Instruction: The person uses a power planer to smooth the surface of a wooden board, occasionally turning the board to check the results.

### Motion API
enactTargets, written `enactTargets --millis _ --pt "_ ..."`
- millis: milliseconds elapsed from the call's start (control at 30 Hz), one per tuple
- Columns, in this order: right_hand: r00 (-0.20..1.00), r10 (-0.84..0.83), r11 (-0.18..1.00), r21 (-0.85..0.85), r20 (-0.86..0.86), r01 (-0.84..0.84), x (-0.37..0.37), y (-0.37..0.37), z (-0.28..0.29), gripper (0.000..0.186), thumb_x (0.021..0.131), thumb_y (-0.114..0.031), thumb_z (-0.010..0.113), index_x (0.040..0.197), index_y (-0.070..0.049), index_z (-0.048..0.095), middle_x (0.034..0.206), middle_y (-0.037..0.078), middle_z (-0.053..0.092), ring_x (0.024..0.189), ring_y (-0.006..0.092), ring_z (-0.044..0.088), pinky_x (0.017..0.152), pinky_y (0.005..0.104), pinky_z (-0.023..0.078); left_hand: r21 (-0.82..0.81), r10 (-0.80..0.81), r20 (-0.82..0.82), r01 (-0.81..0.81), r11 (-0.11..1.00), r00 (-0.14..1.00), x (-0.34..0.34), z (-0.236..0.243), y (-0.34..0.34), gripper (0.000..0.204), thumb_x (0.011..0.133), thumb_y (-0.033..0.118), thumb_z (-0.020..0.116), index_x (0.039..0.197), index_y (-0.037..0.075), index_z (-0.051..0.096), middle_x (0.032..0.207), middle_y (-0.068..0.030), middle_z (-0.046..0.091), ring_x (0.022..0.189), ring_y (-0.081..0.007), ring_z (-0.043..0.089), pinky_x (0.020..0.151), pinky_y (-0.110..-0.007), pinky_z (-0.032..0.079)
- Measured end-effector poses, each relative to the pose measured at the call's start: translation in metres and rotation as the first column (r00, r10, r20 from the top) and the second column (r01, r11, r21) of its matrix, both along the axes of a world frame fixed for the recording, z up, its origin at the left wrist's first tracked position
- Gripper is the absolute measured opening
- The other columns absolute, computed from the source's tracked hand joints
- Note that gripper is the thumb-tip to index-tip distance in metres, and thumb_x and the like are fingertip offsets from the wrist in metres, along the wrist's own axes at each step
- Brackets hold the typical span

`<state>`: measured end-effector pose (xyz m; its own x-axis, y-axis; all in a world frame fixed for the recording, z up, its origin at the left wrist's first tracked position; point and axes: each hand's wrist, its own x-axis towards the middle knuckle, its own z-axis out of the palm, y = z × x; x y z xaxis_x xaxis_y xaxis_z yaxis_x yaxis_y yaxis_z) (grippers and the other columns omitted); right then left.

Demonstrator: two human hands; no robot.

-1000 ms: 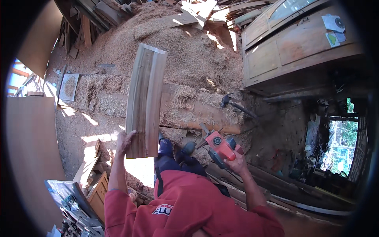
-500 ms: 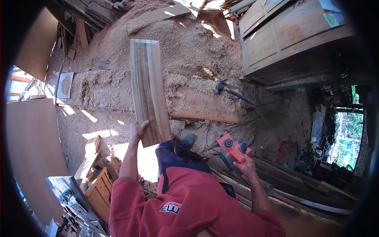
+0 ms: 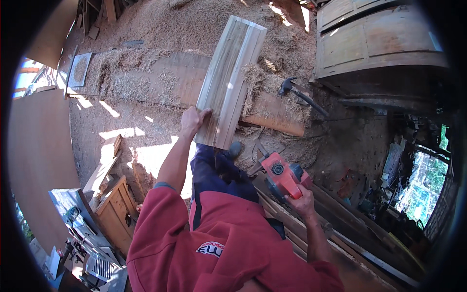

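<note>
My left hand (image 3: pixel 194 120) grips the near left edge of a long wooden board (image 3: pixel 227 80), its thumb over the top face. The board tilts away to the far right, above a low bench (image 3: pixel 182 73) strewn with shavings. My right hand (image 3: pixel 301 200) is wrapped round the handle of a red electric hand planer (image 3: pixel 282 173), held off to the right of my legs. The planer is apart from the board. A claw hammer (image 3: pixel 302 96) lies among the shavings on the bench's right end.
A wooden cabinet (image 3: pixel 379 44) stands at the far right. Heaps of shavings (image 3: pixel 189 29) cover the ground beyond the bench. Long planks (image 3: pixel 350 238) lie at the lower right. A large plywood sheet (image 3: pixel 41 175) and a wooden drawer-like piece (image 3: pixel 116 207) are on the left.
The board has swung clockwise, its far end moving right, with my left hand moving right and up along with it. The planer has shifted slightly left in my right hand. The view has also shifted.
</note>
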<state>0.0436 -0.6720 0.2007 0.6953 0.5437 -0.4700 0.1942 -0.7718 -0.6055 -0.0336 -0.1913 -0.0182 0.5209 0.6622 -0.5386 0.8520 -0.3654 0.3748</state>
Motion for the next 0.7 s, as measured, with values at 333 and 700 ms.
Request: enactTargets --millis 333,700 --pt "0.939 0.34 0.937 0.065 0.046 -0.343 0.001 0.033 -0.006 0.034 0.071 -0.02 0.085 0.097 -0.007 0.068 0.083 0.011 0.071 0.076 0.0327 0.073 0.068 0.0413 0.056 0.306 -0.422 -0.149 0.448 0.84 0.894 0.083 0.042 0.013 0.116 0.069 0.079 0.076 0.158 0.013 0.039 0.167 -0.0195 0.03 0.156 -0.0383 0.023 0.119 -0.065 0.024" --pt "0.85 0.482 0.816 0.245 0.213 -0.524 0.01 0.103 -0.092 0.05 0.07 -0.03 0.083 0.114 -0.011 0.068 0.072 0.006 0.066 0.064 0.0256 0.068 0.066 0.0424 0.049 0.605 -0.516 0.04 0.39 0.694 0.856 0.164 -0.041 0.029 0.116 0.079 0.095 0.046 0.168 0.026 0.022 0.175 -0.0174 0.011 0.161 -0.0387 0.002 0.127 -0.064 0.0"
